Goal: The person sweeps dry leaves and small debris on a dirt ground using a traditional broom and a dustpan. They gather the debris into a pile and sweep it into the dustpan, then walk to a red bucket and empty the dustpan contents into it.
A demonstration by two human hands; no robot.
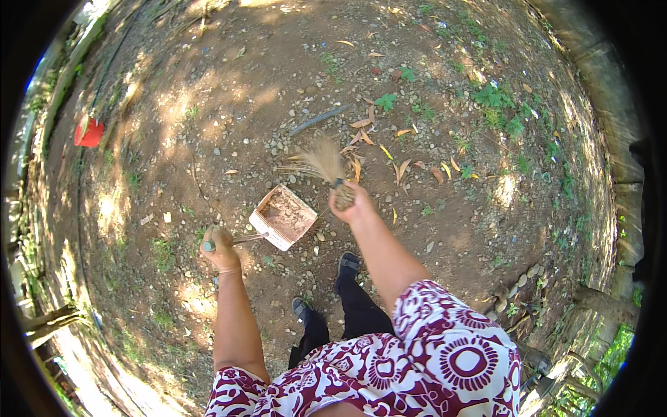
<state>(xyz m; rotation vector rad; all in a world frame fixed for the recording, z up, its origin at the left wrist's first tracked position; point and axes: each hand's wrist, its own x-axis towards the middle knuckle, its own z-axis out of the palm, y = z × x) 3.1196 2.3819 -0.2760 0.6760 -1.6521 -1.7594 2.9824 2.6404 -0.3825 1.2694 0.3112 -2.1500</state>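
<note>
My left hand [219, 249] is closed around the upper end of a long thin handle [250, 238]. That handle joins the rim of a pale, dirt-stained dustpan [288, 215] on the ground ahead of my feet. Brown soil and bits coat the inside of the pan. In my right hand [353, 206] is the bound grip of a soft grass broom [324, 159], its bristles fanned out over the ground beyond the pan. Several dry leaves [361, 123] lie right by the bristles, and some yellow and brown ones [402, 171] lie to their right.
The ground [260, 99] is bare dirt with pebbles. A grey stick-like piece [319, 120] lies past the broom. At the far left stands a red bucket [89, 132]. Green weeds [492, 98] grow at the upper right. Rounded stones [522, 280] and a tree trunk [604, 305] are at the right.
</note>
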